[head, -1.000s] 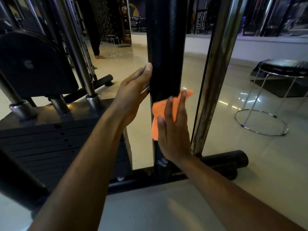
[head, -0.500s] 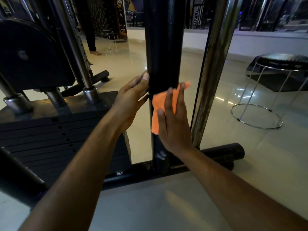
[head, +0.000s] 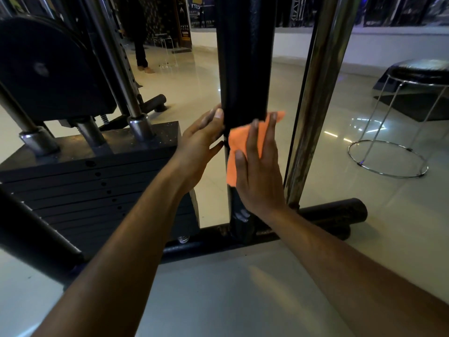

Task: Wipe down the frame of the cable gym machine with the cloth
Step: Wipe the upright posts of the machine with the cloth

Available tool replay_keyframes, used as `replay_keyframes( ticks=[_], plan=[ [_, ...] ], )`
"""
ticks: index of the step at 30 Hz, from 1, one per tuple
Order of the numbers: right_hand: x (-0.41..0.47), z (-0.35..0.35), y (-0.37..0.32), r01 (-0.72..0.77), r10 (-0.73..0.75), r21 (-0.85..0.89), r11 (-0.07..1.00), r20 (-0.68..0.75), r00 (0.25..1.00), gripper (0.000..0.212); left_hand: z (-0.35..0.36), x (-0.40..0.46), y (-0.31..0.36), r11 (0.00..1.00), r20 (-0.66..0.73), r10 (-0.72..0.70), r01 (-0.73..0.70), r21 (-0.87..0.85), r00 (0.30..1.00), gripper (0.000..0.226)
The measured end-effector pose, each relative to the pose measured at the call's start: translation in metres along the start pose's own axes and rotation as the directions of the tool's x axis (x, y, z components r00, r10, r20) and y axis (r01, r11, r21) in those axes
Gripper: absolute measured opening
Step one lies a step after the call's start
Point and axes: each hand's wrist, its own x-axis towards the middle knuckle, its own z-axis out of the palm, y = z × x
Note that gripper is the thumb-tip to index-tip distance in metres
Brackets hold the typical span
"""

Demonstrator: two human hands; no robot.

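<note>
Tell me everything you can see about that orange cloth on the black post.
The orange cloth is a small, soft-looking rag, plain and crumpled, with no print visible. It lies flat against the front of the black upright post of the machine frame, low on it. The right hand presses it there with straight, spread fingers. One corner pokes out past the fingertips at upper right; its left edge hangs free below the post's padded sleeve.

A chrome-legged stool [head: 398, 122] with a black padded seat stands on the glossy pale floor [head: 340, 239] at about three o'clock. At eleven o'clock, far back, a person's dark-trousered legs [head: 141, 54] stand near a small clear table [head: 167, 47], with posters [head: 185, 20] on the wall behind.
</note>
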Motion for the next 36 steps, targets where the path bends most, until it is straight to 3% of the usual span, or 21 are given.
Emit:
replay_keyframes(
  ticks=[3, 9, 16, 21, 25, 28, 33, 36],
  plan=[
    [0.010, 0.001, -0.002, 0.003, -0.004, -0.024, 1.000, -0.041, 0.999, 0.068, 0.001, 0.005, -0.002, 1.000, -0.018, -0.007, 0.007, -0.018, 1.000, 0.048],
    [-0.074, 0.019, 0.042, 0.016, 0.013, -0.132, 0.991, 0.212, 0.977, 0.073, 0.005, -0.001, -0.012, 0.999, 0.009, 0.020, -0.021, 0.032, 1.000, 0.053],
    [-0.004, 0.006, 0.016, 0.049, -0.048, -0.052, 0.997, 0.031, 0.998, 0.066, 0.010, 0.000, -0.017, 1.000, -0.032, 0.027, -0.027, 0.011, 0.999, 0.056],
    [-0.086, 0.018, 0.073, 0.173, -0.112, -0.175, 0.969, 0.312, 0.943, 0.069, 0.014, -0.008, -0.054, 0.999, -0.019, 0.052, -0.052, 0.017, 0.998, 0.049],
    [-0.083, 0.035, 0.063, 0.029, -0.022, -0.037, 0.999, 0.173, 0.985, 0.068, 0.013, -0.012, -0.097, 1.000, 0.007, 0.022, -0.022, 0.012, 1.000, 0.052],
    [-0.078, 0.051, 0.063, 0.033, -0.034, 0.013, 0.999, 0.032, 0.999, 0.067, 0.012, -0.016, -0.114, 1.000, -0.001, -0.008, 0.008, 0.017, 1.000, 0.056],
    [-0.127, 0.073, 0.093, 0.064, -0.045, -0.137, 0.988, 0.137, 0.990, 0.078, 0.015, -0.018, -0.121, 1.000, 0.000, -0.007, 0.007, 0.019, 1.000, 0.050],
    [-0.128, 0.074, 0.091, 0.030, -0.010, -0.145, 0.989, 0.134, 0.991, 0.072, 0.013, -0.019, -0.121, 1.000, 0.022, -0.010, 0.010, 0.000, 1.000, 0.053]
  ],
)
